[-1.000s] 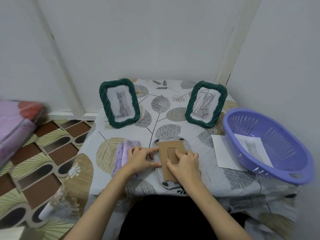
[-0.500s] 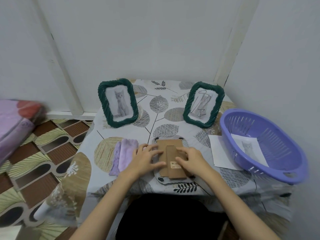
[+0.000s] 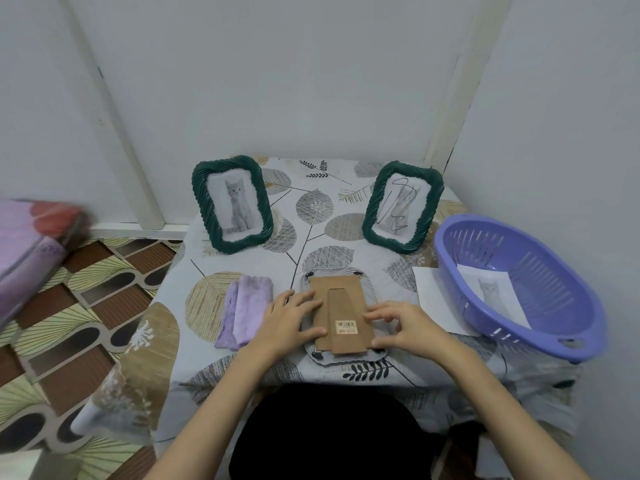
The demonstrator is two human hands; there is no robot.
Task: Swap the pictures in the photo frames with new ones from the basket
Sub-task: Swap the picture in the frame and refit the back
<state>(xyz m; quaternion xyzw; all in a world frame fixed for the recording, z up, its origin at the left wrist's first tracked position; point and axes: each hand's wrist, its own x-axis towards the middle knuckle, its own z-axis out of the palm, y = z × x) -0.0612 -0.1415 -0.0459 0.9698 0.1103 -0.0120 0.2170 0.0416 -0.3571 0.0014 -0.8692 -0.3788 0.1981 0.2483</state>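
Fingers (image 3: 304, 301) of my left hand (image 3: 289, 320) and right hand (image 3: 401, 323) lay spread, gripping nothing, on the cardboard back (image 3: 341, 306) of the face-down frame (image 3: 313, 353) near me, so I judged the backing needed securing before standing it up.

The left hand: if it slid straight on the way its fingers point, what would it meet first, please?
Its fingers already rest on the cardboard backing of the face-down frame. Going on rightward, the left hand would probably meet the right hand's fingertips first, though depth is unclear.
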